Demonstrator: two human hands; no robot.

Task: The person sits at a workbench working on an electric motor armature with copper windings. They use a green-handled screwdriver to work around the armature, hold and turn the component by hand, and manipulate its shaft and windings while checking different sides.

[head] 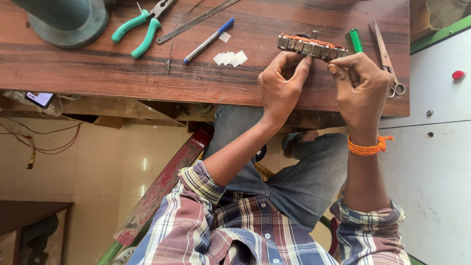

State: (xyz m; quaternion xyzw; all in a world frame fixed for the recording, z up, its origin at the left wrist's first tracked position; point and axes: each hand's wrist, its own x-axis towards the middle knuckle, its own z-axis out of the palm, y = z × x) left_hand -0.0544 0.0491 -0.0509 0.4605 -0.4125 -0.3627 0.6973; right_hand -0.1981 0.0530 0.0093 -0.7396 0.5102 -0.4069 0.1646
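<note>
both hands pinch a stator (311,46) on the far right of the table (122,73): left hand (280,86) fingers curled on its left end, right hand (361,88) on its right. scissors (387,61) lie just right.

The green base (68,22) and pliers' (142,24) jaws are cut off at the top edge.
</note>
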